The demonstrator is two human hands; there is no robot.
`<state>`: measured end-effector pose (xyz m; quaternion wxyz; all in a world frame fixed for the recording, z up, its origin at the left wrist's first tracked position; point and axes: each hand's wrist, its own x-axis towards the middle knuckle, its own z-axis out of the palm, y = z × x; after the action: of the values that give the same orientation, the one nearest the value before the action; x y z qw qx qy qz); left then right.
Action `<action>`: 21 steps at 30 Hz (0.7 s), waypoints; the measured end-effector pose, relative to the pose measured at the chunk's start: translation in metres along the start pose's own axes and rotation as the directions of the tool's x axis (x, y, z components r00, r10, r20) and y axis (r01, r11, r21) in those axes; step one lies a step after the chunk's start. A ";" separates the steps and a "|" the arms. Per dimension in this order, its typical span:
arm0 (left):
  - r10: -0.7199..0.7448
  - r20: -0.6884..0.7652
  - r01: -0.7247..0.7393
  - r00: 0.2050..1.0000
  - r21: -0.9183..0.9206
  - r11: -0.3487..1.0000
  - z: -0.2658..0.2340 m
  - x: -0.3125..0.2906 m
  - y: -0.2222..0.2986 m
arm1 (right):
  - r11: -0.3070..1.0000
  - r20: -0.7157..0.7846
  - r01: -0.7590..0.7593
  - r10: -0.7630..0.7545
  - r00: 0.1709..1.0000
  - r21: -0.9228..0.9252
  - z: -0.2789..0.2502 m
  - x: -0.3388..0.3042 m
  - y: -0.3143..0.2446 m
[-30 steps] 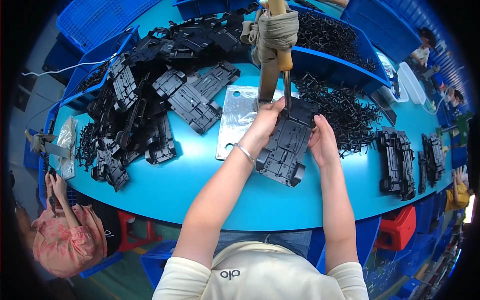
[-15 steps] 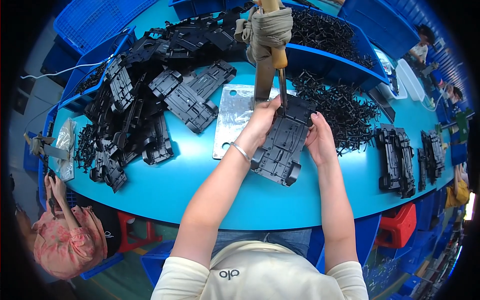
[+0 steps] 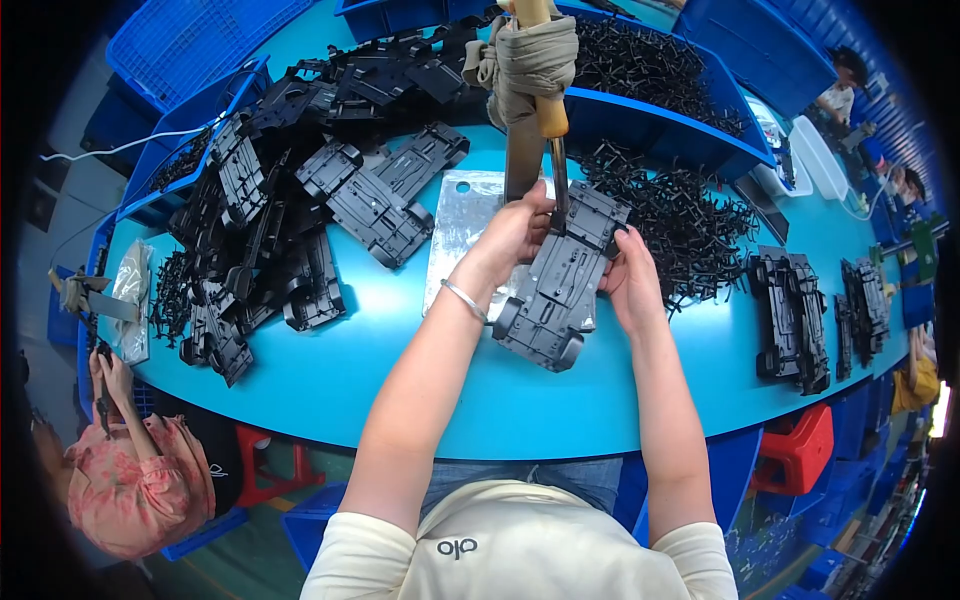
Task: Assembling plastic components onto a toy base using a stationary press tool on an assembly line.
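Observation:
A black plastic toy car chassis (image 3: pixel 562 285) is held at a tilt over the flat metal plate (image 3: pixel 462 218) in front of me. My left hand (image 3: pixel 518 232) is closed on its upper left edge, fingers near the rod. My right hand (image 3: pixel 634 280) grips its right edge. A tool with a wooden handle (image 3: pixel 552 118) and a thin metal rod hangs from above, bound with greyish cloth (image 3: pixel 535 55) to a flat metal bar. The rod's lower end reaches the upper part of the chassis; whether it touches cannot be made out.
Many black chassis (image 3: pixel 365 200) lie piled at left. Small black branching parts (image 3: pixel 690 225) are heaped at right, with more in a blue bin (image 3: pixel 745 150) behind. Stacked chassis (image 3: pixel 790 320) stand far right. A co-worker in a pink patterned top (image 3: pixel 140 485) sits at left.
The chassis has shifted slightly left and tilted more, its lower end swinging left. Both hands moved with it, the left one a little left and down.

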<state>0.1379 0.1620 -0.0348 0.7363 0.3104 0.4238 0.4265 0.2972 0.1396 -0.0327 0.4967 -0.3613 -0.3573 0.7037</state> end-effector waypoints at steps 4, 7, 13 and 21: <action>0.027 0.089 -0.041 0.996 0.157 0.987 -0.005 -0.017 0.012 | 0.999 0.018 0.001 -0.002 1.000 0.035 0.000 0.000 0.002; 0.031 0.172 -0.106 0.985 0.441 0.891 -0.014 -0.025 0.025 | 0.999 0.038 -0.021 0.020 0.999 0.031 -0.004 0.001 0.004; 0.109 -0.002 -0.069 0.994 0.755 0.652 -0.029 -0.021 0.022 | 0.999 0.084 -0.053 0.052 0.995 0.009 0.001 -0.002 0.006; 0.336 -0.196 0.112 0.921 0.961 0.253 -0.002 -0.030 0.032 | 0.979 0.113 -0.107 0.087 0.990 0.176 -0.001 -0.004 0.003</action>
<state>0.1165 0.1490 0.0012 0.2693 0.6377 0.6984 0.1819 0.2978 0.1353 -0.0354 0.4731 -0.2939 -0.2992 0.7748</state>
